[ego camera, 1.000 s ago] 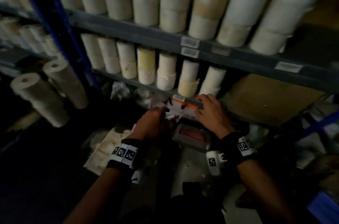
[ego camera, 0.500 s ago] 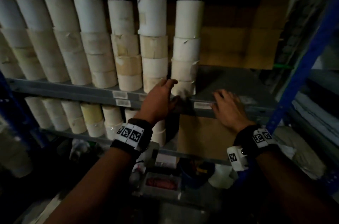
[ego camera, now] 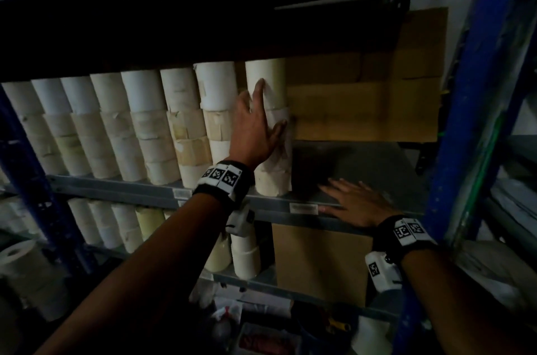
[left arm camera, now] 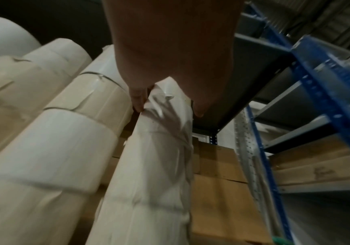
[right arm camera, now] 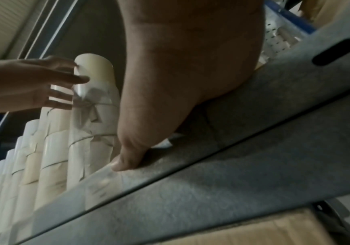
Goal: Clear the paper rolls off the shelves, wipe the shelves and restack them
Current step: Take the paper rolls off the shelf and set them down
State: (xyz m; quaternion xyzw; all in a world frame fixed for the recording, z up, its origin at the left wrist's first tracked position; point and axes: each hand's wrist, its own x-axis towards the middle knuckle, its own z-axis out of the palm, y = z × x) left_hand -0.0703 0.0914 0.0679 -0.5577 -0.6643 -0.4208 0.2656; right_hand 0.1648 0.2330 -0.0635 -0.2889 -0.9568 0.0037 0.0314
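Fingers of my left hand (ego camera: 254,125) lay spread against the end stack of cream paper rolls (ego camera: 271,133), steadying it; my right hand (ego camera: 353,203) pressed flat, gripping nothing, on the grey metal shelf (ego camera: 377,162) beside that stack.

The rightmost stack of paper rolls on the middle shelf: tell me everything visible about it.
The rightmost stack of paper rolls stands upright at the end of the row on the grey metal shelf, several cream-white rolls piled into one column. Its wrapping looks creased and torn midway up. The left hand lies against its front with fingers straight, the thumb on its right side. Brown cardboard boxes sit to its right, further back; the next stack stands close on its left. The right hand rests on the shelf edge, apart from it.
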